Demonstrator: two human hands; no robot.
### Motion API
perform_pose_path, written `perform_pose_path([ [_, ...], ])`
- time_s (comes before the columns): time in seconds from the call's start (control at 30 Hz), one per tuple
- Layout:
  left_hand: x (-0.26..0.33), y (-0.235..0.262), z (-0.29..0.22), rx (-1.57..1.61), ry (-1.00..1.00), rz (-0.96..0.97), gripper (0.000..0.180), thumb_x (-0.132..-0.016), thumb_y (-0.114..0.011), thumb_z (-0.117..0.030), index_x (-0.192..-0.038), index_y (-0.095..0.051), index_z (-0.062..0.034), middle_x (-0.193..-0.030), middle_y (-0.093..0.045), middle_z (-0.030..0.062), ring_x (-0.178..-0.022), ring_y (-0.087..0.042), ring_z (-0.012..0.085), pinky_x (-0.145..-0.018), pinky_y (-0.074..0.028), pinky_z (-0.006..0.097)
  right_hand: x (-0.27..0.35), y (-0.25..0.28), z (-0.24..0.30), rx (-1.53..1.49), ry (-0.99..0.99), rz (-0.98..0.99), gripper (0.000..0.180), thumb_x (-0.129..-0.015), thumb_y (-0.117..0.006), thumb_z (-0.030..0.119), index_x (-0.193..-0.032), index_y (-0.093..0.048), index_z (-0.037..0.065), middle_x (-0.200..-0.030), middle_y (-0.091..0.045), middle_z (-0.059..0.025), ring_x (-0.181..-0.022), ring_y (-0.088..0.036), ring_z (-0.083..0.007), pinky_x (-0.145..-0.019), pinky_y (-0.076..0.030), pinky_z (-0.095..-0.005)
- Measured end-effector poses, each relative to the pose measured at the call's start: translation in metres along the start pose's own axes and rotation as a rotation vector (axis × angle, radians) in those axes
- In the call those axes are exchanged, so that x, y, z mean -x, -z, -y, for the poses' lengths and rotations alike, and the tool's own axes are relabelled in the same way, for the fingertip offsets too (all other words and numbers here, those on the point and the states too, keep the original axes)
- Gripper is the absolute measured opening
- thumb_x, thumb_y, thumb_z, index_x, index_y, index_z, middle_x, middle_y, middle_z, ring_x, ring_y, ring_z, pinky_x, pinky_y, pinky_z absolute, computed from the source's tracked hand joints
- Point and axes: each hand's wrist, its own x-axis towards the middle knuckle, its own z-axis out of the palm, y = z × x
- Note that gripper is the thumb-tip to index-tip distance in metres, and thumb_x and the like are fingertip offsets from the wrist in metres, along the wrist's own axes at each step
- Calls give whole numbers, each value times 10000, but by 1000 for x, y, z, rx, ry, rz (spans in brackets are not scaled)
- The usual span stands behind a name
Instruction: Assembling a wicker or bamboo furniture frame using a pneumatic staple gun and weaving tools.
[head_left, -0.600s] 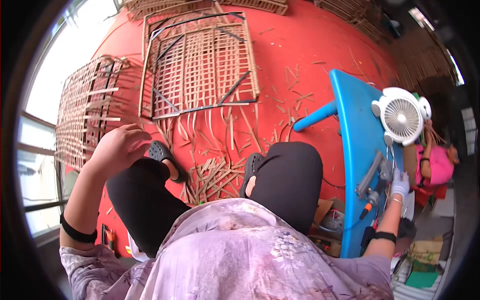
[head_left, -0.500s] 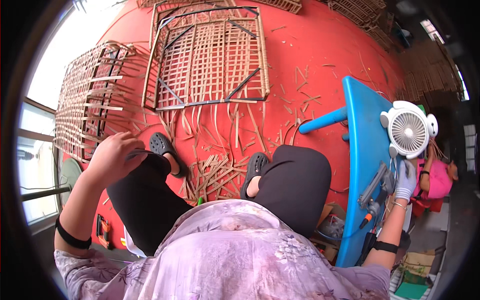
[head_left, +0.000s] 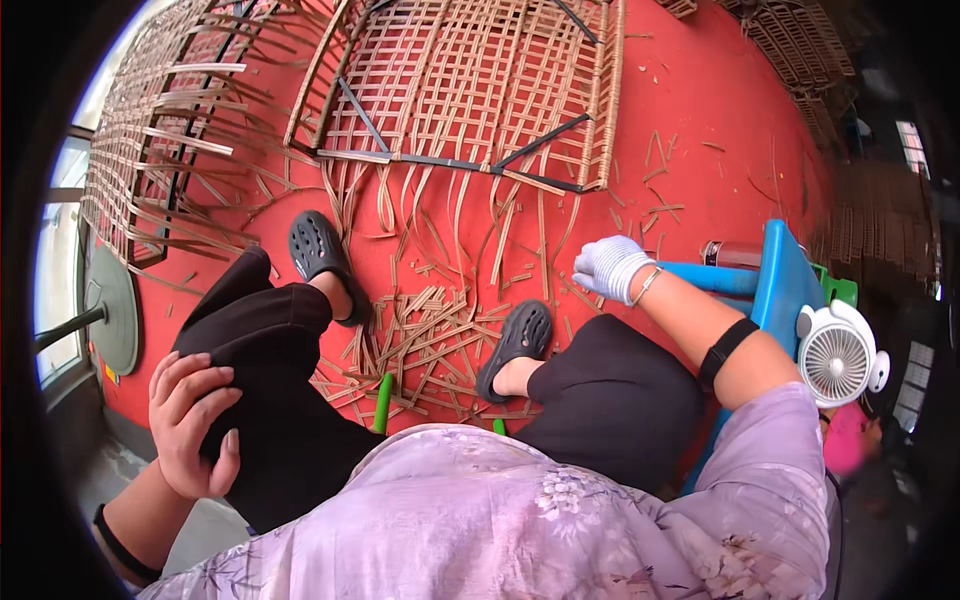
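Our gloved right hand (head_left: 612, 268), loosely curled and empty, hovers above the loose cane strips (head_left: 440, 330) below the woven panel (head_left: 470, 90); they look light, springy; we'd pinch mid-strip. Left hand (head_left: 192, 420) rests flat on the knee.

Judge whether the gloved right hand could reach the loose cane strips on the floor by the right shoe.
Probably yes: the right hand hovers just above the cane strips near the right shoe, with nothing between.

The red floor (head_left: 700, 120) carries a woven cane panel (head_left: 470, 90) on a dark frame, a second half-woven one (head_left: 160, 150) to its left, and loose cane strips (head_left: 440, 320) scattered below; a small can, perhaps, (head_left: 730, 254) lies by the blue stool (head_left: 785, 290).
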Motion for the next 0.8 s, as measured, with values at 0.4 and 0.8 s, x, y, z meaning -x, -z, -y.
perform_pose_path([
  [0.4,33,-2,39,-4,-37,105,383,-669,-565,-420,-817,-635,-73,-944,-608,109,-1019,-506,321,-991,-282,561,-203,-27,-68,36,-359,-138,393,-821,-632,427,-1095,-637,146,-1036,-637,-117,-934,-631,-317,-816,-518,-417],
  [0.8,23,1,36,-79,-74,209,343,-756,-552,-417,-813,-583,-80,-919,-575,109,-982,-492,324,-981,-282,589,-230,-55,-81,56,-294,-81,275,-845,-617,344,-1017,-654,134,-1000,-644,-104,-932,-632,-296,-808,-513,-415],
])
